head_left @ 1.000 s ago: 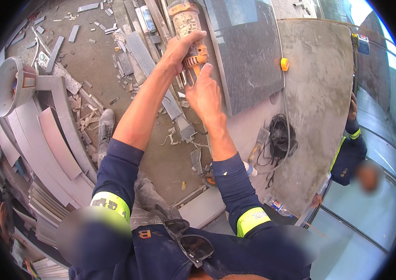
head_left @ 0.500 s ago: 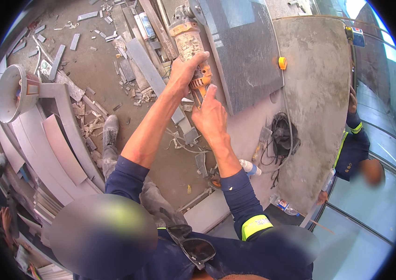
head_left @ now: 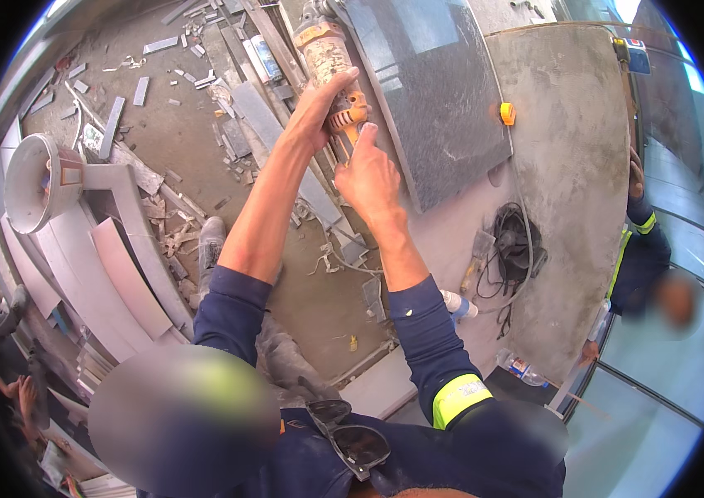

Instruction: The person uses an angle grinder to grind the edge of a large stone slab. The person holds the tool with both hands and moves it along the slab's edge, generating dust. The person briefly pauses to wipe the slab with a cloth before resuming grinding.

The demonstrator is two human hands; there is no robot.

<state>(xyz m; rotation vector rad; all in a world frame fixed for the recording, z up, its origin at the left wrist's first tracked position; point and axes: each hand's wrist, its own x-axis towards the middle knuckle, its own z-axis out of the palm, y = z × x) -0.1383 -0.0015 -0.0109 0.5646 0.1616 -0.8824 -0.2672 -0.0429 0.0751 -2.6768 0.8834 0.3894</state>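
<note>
I hold a dusty orange angle grinder (head_left: 328,60) with both hands, its head pointing away from me. My left hand (head_left: 320,109) is wrapped round the grinder's body. Closer to me, my right hand (head_left: 368,176) grips its rear handle, the thumb lying along the top. The grinder's head lies by the left edge of a dark grey stone slab (head_left: 439,108); its disc is mostly out of clear sight at the top. Whether the disc touches the slab I cannot tell. A yellow tape measure (head_left: 508,114) sits at the slab's right edge.
Stone offcuts (head_left: 113,124) litter the floor at left. A white bucket (head_left: 57,187) stands by stacked curved panels (head_left: 90,266). A black bag (head_left: 518,241), a cable and bottles (head_left: 458,305) lie at right. A co-worker (head_left: 646,249) is beyond the right ledge; another person (head_left: 7,349) is far left.
Both hands and the grinder sit slightly farther left and higher in the picture, while the surroundings have shifted a little right. My grip looks the same.
</note>
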